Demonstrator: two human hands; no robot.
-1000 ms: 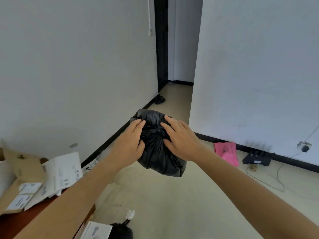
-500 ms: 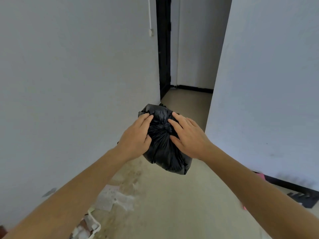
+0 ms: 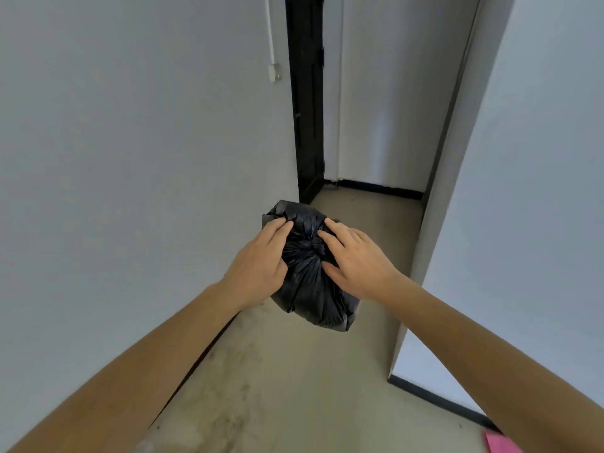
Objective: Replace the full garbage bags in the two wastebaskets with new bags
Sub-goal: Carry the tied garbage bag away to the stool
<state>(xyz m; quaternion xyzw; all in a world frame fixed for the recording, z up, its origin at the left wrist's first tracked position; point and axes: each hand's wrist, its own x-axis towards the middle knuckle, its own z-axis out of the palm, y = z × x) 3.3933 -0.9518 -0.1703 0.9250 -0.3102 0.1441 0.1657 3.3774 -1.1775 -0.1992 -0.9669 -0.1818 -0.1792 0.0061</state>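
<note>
A full black garbage bag (image 3: pixel 310 289), knotted at the top, hangs in the air in front of me at mid-frame. My left hand (image 3: pixel 261 263) grips its left side and my right hand (image 3: pixel 356 259) presses on its right side, fingers spread beside the knot. Both arms stretch out from the bottom corners. No wastebasket is in view.
A narrow corridor runs ahead between a white wall (image 3: pixel 130 158) on the left and a wall corner (image 3: pixel 434 256) on the right. A dark door frame (image 3: pixel 305 99) and white door stand at its end. Stained beige floor (image 3: pixel 277 387) lies below; a pink item (image 3: pixel 500 444) peeks in bottom right.
The view has moved forward into the corridor; the table, papers and floor clutter have dropped out of sight. Both hands keep the same hold on the bag.
</note>
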